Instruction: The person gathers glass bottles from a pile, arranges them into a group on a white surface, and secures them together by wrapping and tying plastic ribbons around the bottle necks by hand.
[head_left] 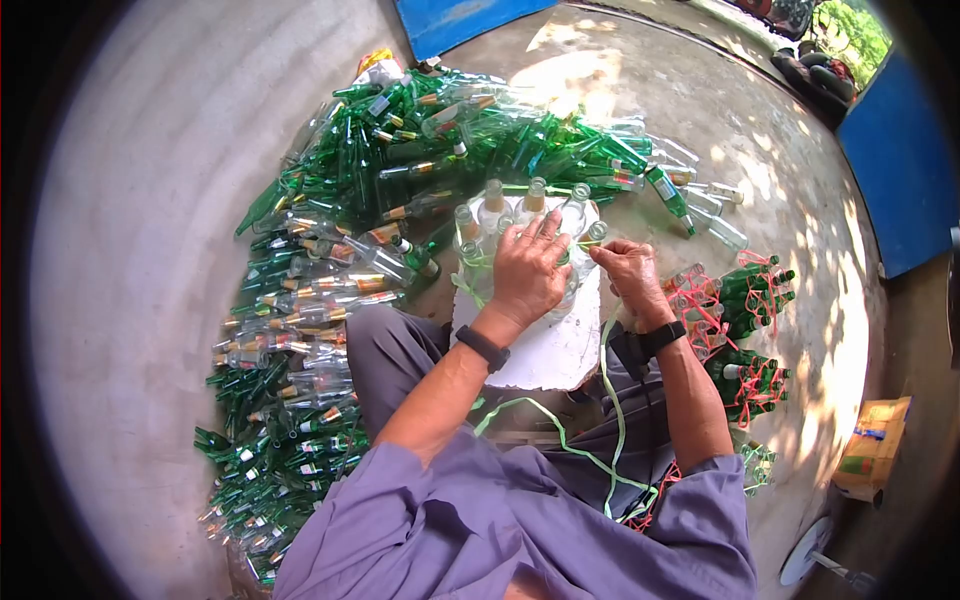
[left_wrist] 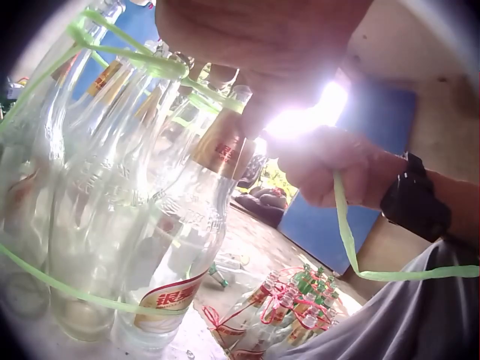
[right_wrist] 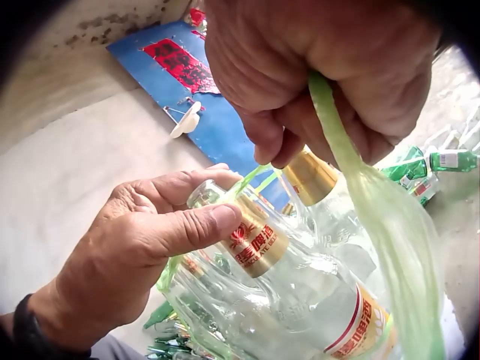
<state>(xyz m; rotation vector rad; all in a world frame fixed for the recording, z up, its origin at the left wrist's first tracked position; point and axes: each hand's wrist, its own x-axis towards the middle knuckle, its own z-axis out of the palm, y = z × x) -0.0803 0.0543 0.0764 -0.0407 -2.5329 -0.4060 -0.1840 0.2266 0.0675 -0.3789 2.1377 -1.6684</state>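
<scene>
Several clear glass beer bottles with gold neck labels stand bunched upright on a white board (head_left: 530, 362) between the person's knees. Light green plastic twine (right_wrist: 394, 240) loops round their necks, and another band circles them low down in the left wrist view. The left hand (head_left: 530, 270) lies over the bottle tops; in the right wrist view its thumb presses one beer bottle's neck (right_wrist: 255, 244), with fingers behind it. Beside that neck, the right hand (head_left: 630, 270) pinches the twine with curled fingers. A long tail of twine hangs from the right hand across the lap.
A large heap of green and clear bottles (head_left: 340, 170) curves round the back and left. At right stand bottle bundles (head_left: 745, 300) tied with red twine. Blue panels (head_left: 900, 160) lean beyond, and a yellow carton (head_left: 872, 448) sits at far right.
</scene>
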